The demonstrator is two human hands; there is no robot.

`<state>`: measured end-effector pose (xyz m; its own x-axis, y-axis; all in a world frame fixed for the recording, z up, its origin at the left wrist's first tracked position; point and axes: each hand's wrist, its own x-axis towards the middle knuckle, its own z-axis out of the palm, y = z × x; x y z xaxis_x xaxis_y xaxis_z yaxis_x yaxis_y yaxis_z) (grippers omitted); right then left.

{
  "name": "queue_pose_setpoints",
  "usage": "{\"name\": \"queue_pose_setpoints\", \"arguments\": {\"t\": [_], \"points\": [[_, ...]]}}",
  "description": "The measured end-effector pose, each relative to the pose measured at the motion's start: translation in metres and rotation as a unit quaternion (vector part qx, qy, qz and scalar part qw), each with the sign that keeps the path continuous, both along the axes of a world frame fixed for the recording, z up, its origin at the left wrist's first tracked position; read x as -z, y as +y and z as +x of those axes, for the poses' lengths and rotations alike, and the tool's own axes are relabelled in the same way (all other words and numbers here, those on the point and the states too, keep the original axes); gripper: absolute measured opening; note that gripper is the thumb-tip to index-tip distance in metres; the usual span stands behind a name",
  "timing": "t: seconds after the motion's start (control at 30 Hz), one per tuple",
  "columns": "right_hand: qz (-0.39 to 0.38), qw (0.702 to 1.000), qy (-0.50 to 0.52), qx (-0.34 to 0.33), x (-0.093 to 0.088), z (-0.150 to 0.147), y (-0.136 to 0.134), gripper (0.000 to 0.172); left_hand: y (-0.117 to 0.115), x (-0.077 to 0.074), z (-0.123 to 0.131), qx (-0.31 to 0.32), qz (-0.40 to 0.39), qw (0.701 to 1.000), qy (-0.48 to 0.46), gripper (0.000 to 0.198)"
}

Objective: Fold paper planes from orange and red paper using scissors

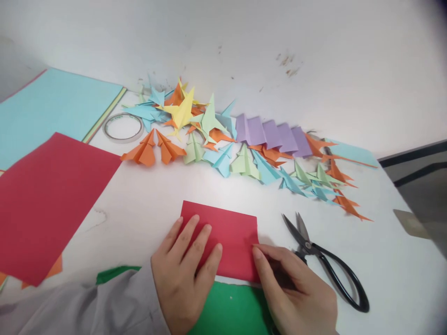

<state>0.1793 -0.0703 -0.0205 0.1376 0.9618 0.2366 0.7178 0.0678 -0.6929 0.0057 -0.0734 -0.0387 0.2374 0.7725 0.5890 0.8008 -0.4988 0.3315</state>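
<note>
A small red sheet of paper (pixel 233 237) lies in front of me on the white table. My left hand (pixel 185 274) rests on its left part with the fingers spread flat. My right hand (pixel 296 284) pinches the paper's right edge between thumb and forefinger. Below the red paper, between my hands, shows a green surface (pixel 230 307), and a strip of green pokes out left of my left sleeve. Scissors (pixel 308 246) with black handles lie just right of my right hand, their blades apart.
Folded paper shapes in orange, yellow, green and blue (pixel 183 109) line the wall side, with a pleated purple paper (pixel 272 135) among them. A tape roll (pixel 123 127) sits left of them. A large red sheet (pixel 52 200) overlaps a stack topped with light blue paper (pixel 70 102).
</note>
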Motion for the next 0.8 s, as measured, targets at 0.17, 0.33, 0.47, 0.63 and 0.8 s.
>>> {"name": "queue_pose_setpoints", "arguments": {"t": [0.17,0.33,0.47,0.63,0.8], "points": [[0.008,1.0,-0.009,-0.006,0.0026,0.0015,0.0003,0.01,0.0011,0.001,-0.0012,0.011,-0.007,1.0,0.016,0.025],[0.028,0.999,-0.023,-0.025,0.0044,0.004,0.001,0.01,0.0025,0.0028,-0.0031,0.02,-0.014,0.999,0.022,0.022],[0.017,0.999,-0.028,-0.006,0.0029,0.0023,0.0008,0.013,0.0021,0.0037,-0.0035,0.025,-0.018,0.999,0.023,0.022],[0.016,1.0,-0.023,-0.003,0.002,0.0012,0.0004,0.013,0.0022,0.0032,-0.0036,0.031,-0.011,0.999,0.025,0.021],[0.017,1.0,-0.022,0.0,0.0021,0.0011,0.0003,0.013,0.0028,0.0025,-0.0038,0.034,-0.008,0.999,0.028,0.022]]}}
